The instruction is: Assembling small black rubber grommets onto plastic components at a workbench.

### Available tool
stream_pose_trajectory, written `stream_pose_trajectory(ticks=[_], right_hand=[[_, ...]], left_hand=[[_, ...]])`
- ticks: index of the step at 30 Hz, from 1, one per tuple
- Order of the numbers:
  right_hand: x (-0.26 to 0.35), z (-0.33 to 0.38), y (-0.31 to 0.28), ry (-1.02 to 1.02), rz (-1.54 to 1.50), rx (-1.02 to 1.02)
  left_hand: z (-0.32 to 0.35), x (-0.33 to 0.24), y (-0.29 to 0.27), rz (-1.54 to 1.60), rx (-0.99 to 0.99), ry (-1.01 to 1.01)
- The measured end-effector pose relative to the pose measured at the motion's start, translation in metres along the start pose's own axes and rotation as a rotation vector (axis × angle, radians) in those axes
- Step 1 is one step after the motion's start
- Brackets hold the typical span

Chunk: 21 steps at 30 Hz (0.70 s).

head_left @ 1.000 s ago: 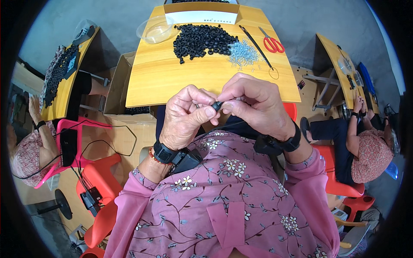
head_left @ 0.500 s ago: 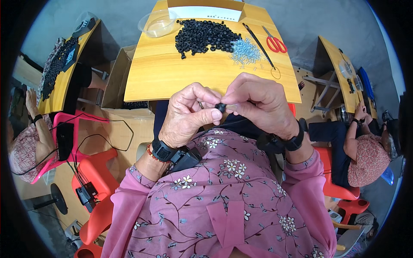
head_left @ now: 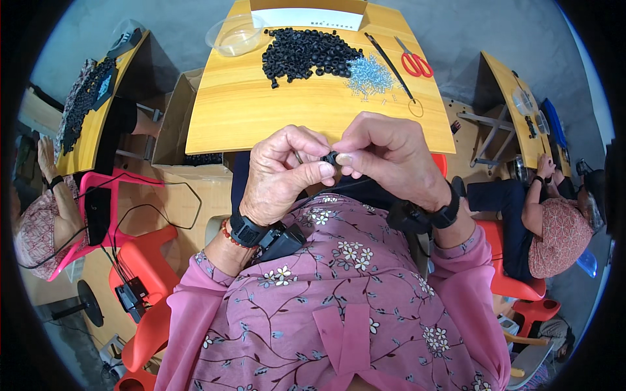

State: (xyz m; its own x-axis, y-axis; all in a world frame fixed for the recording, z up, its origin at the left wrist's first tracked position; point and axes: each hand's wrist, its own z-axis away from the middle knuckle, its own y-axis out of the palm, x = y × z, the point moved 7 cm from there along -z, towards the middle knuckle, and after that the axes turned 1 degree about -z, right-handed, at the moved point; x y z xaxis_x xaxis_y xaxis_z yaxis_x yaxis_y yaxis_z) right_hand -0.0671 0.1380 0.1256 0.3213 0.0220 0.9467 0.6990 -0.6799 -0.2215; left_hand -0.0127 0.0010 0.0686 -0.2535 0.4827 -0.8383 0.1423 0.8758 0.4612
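My left hand pinches a small round black part between thumb and fingertips, in front of the table's near edge. From the other side my right hand closes on the same part, its thumb pressed against it. The fingers hide much of the part, so its exact shape cannot be made out. Beyond my hands, on the wooden table, lies a heap of small black parts. A pile of tiny clear bluish pieces touches the heap's right side.
A clear plastic bowl and a white box stand at the back. Right of the piles lie a thin black rod with a wire loop and red-handled scissors. A cardboard box sits left. People work at side tables.
My right thumb has moved left onto the black part and now covers more of it. Both hands stay in nearly the same place.
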Motion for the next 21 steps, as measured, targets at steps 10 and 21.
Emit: stream_pose_trajectory(ticks=[10,21], right_hand=[[-0.006,-0.002,0.0,0.109,-0.086,-0.017],[-0.002,-0.003,0.002,0.056,0.051,0.002]], left_hand=[[0.002,0.004,-0.005,0.039,-0.081,-0.07],[0.002,0.011,-0.01,0.103,-0.085,-0.121]])
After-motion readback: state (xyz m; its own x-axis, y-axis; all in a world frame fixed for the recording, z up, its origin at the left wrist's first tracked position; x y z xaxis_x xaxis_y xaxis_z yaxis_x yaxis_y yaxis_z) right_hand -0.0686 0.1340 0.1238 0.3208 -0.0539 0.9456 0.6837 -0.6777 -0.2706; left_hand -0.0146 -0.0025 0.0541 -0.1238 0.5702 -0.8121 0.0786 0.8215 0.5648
